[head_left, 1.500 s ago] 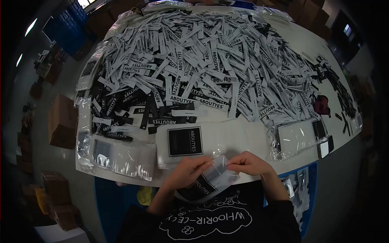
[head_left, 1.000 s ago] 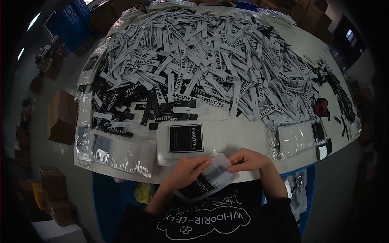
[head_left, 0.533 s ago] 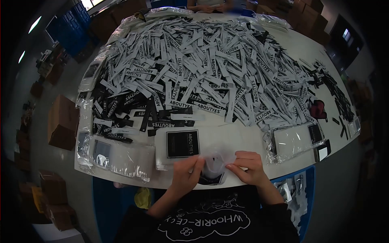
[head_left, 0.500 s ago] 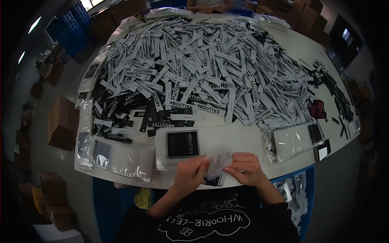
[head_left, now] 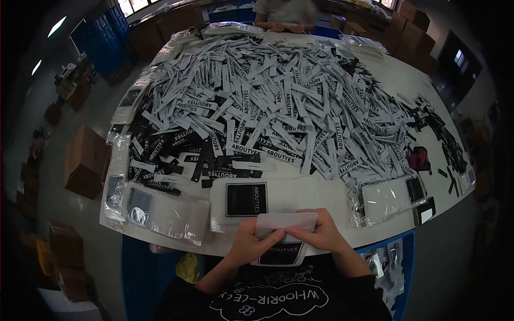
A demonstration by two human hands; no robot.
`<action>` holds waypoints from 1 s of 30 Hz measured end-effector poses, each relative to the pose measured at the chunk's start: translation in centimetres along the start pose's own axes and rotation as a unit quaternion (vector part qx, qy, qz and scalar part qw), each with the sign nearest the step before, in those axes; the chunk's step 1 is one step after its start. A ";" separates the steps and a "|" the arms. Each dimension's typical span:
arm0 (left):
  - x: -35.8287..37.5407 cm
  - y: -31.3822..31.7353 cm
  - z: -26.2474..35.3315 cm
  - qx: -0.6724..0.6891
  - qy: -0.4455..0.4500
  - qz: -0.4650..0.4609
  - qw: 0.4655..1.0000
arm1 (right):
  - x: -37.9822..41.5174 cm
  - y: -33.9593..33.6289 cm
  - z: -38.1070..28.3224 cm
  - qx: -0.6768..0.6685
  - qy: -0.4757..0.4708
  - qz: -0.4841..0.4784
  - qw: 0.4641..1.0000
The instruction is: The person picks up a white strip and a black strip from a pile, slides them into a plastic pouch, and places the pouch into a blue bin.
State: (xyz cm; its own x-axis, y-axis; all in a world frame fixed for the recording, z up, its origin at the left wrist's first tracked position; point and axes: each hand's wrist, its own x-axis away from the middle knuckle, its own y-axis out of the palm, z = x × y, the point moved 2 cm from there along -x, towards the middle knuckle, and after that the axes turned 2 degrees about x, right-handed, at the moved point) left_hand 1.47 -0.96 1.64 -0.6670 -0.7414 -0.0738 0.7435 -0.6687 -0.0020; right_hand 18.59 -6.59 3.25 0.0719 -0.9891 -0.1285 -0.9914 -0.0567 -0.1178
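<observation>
Between my two hands is a frosted plastic bag with a black printed "ABOUTYES" panel at its lower end, near my shirt. My left hand pinches the bag's left side, thumb on top. From the right, my right hand grips it the same way, the thumbs nearly meeting at the middle. The bag's upper part stands up pale between the fingers. Just beyond my left hand lies a stack of similar frosted bags, the top one showing a black label.
A large heap of white and black "ABOUTYES" strips covers the table's middle. Clear-wrapped bag packs lie at left and right. A small red-and-black object rests at right. Another person sits across the table.
The bag has been straightened out from a crumpled shape, and its black printed panel now shows below my hands. Both hands moved slightly nearer each other. The view tilted up a little.
</observation>
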 end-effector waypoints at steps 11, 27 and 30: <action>-0.5 0.8 0.8 -0.066 0.114 0.023 0.991 | 1.3 -1.1 1.8 0.031 -0.018 0.049 0.998; -2.1 2.0 -2.1 -0.147 0.094 -0.040 0.984 | 20.6 -11.0 -1.6 0.215 0.354 0.196 0.889; -2.6 0.9 -3.9 -0.285 0.188 0.062 0.938 | 21.3 -10.9 -3.1 0.489 0.482 0.185 0.702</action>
State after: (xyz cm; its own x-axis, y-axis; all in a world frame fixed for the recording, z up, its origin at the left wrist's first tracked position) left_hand 4.03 0.61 -2.02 -0.5900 -0.6675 -0.4543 0.7899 -0.3607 -0.4959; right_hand 30.61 -27.43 4.83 -0.7469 -0.5699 0.3425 -0.3386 -0.1173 -0.9336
